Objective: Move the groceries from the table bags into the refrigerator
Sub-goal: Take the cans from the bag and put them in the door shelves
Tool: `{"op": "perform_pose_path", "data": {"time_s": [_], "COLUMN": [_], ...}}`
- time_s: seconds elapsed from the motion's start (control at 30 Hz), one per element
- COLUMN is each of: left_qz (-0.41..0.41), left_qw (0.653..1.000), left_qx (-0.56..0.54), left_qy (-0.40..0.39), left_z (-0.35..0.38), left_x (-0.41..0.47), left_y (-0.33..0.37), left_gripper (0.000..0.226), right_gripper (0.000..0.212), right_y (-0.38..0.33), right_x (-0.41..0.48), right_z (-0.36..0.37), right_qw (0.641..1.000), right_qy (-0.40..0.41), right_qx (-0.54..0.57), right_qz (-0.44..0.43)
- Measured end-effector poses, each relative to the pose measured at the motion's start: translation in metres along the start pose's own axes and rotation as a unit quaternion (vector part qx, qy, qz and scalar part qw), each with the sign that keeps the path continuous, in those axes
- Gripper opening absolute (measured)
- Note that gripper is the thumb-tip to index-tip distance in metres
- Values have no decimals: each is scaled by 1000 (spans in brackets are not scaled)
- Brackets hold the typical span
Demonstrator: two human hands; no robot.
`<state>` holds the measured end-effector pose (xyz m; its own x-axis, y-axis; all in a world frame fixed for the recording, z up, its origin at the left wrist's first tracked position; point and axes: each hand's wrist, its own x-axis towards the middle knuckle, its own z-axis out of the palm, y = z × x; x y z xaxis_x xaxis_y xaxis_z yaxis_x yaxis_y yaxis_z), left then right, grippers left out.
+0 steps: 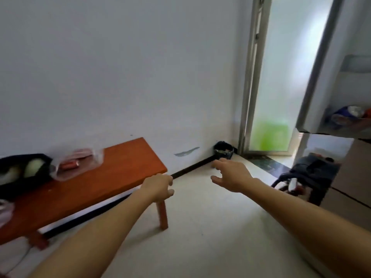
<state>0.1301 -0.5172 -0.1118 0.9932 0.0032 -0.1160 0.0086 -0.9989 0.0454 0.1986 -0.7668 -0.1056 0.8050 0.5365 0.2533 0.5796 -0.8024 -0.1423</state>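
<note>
Groceries (70,165), red and long in shape, lie inside a clear plastic bag (94,157) on the table (112,169), to the left of both hands and farther away than them. A black bag (12,163) stands just beside the clear one, still more to the left, and holds pale round things; the blur does not let me name them.

The table is low, with a smooth orange-red top and square legs. Its right corner is just beyond the left hand (158,189). This hand has loosely curled fingers and holds nothing; I cannot tell if it touches the table edge. The right hand (230,175) is apart from it, to the right, with the fingers relaxed and spread, also holding nothing, above the floor (200,247).

The floor is pale and plain, and it gives wide free room between and under the two forearms. Beyond the right hand a black strip runs along the foot of the white wall (120,67) to a small dark bin (223,149) in the corner. To the right of the right hand a dark soft bag (313,175) sits on the floor. Above it is the refrigerator (315,97), grey and smooth, open, with blurred coloured packets (349,116) on a shelf inside.
</note>
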Motion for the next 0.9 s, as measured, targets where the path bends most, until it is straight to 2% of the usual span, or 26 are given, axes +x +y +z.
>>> {"op": "perform_pose_path", "data": {"time_s": [0.2, 0.33, 0.4, 0.57, 0.73, 0.9], "left_qz": [-145, -211, -236, -273, -290, -281], "left_qw": [989, 976, 970, 960, 955, 958], "left_qx": [-10, -48, -61, -61, -71, -66], "left_qy": [-23, -23, -27, -25, -2, 0], "left_z": [9, 28, 38, 51, 48, 43], "left_x": [-77, -108, -115, -102, -54, -2], "left_y": [-175, -252, -282, -357, -433, -497], "left_gripper": [28, 30, 30, 32, 18, 23], "right_gripper": [37, 24, 25, 42, 46, 46], "right_y": [-164, -241, -272, -329, -367, -395], "right_x": [79, 130, 154, 226, 321, 417], "right_z": [64, 91, 106, 155, 204, 242], "right_qw": [992, 982, 977, 966, 961, 958], "right_qy": [-36, -65, -81, -108, -120, -138], "right_qx": [30, 22, 23, 31, 41, 34], "right_qz": [-117, -175, -195, -234, -247, -250]}}
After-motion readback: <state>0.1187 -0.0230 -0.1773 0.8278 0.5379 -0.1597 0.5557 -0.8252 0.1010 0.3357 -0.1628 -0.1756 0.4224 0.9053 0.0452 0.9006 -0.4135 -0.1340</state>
